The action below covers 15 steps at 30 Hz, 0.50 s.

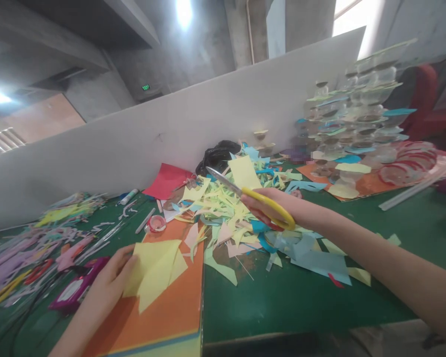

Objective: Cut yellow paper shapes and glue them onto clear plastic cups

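My left hand grips a piece of yellow paper by its left edge, thumb on top. The paper looks folded or layered and lies over an orange sheet. My right hand is closed around a pair of scissors with yellow handles, lifted above the scrap pile. Their metal blades point up and to the left and seem to be together. Just beyond the blades is a yellow paper square; I cannot tell whether it touches them. Below and behind my right hand spreads a heap of paper scraps.
A tape roll and red paper lie beyond the orange sheet. At left are a purple box, other scissors and colored strips. Stacked clear cups stand back right. A white partition borders the green table.
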Each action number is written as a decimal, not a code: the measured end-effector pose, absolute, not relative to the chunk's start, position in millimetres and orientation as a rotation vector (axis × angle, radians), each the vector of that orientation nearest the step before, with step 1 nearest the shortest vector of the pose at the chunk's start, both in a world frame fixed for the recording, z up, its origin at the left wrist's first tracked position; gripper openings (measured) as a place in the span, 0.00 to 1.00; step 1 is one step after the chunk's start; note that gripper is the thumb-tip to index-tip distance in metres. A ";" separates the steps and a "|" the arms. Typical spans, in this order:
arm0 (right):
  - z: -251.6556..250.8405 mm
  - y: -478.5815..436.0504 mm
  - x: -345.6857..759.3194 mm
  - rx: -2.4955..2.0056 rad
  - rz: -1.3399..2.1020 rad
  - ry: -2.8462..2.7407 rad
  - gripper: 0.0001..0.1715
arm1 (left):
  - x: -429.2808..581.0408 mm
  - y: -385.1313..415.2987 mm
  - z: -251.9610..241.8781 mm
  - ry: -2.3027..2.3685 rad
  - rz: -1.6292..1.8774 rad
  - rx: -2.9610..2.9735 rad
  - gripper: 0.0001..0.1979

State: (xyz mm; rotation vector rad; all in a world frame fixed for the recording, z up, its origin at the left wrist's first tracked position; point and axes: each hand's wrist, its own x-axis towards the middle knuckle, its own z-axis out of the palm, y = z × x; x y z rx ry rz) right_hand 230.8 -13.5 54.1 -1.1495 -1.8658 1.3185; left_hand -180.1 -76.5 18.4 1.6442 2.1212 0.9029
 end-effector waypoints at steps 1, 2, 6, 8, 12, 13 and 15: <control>56.9 -14.4 234.0 -1.110 1.356 -1.855 0.31 | -182.7 -76.4 17.9 2.123 0.891 1.678 0.24; 60.0 -16.0 237.5 -1.056 1.400 -1.835 0.32 | -184.3 -75.8 17.6 2.156 0.895 1.741 0.24; 69.0 -23.6 254.4 -0.677 1.575 -1.711 0.28 | -164.6 -71.3 28.9 2.364 1.005 2.254 0.22; 69.6 -22.7 261.4 -0.484 1.606 -1.693 0.27 | -134.0 -67.8 43.8 2.237 0.991 2.493 0.20; 67.8 -8.5 266.8 -0.289 1.492 -1.646 0.34 | -47.3 -38.8 72.8 1.765 0.644 2.558 0.19; 67.5 -4.3 266.6 -0.293 1.469 -1.615 0.35 | -25.0 -24.6 75.5 1.683 0.582 2.512 0.18; 67.1 2.5 265.1 -0.349 1.453 -1.546 0.34 | 16.1 9.7 73.6 1.555 0.567 2.403 0.17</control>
